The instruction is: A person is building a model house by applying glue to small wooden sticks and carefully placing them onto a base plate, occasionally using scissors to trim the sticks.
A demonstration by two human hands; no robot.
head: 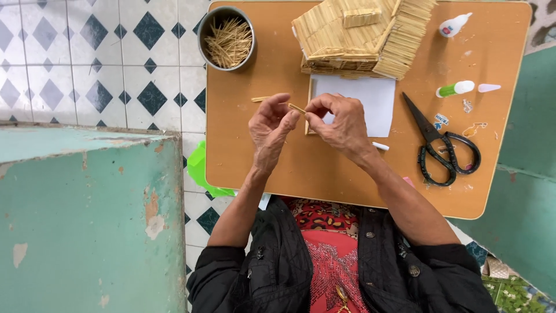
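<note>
Hands meet over the middle of the orange table [266, 168]: left hand [271, 128] and right hand [341, 123] each pinch one end of a single thin wooden stick [297, 108], fingers closed on it, held just above the left edge of one white paper sheet [362, 95]. One more loose stick [260, 99] lies on the board by the left hand; one round tin of sticks [227, 37] at upper left, count inside not readable. One stick-built model house [362, 35] behind the paper; at right two glue bottles, one white [454, 25] and one green-and-white [456, 88], one pale cap [489, 88], one pair of black scissors [440, 145].
</note>
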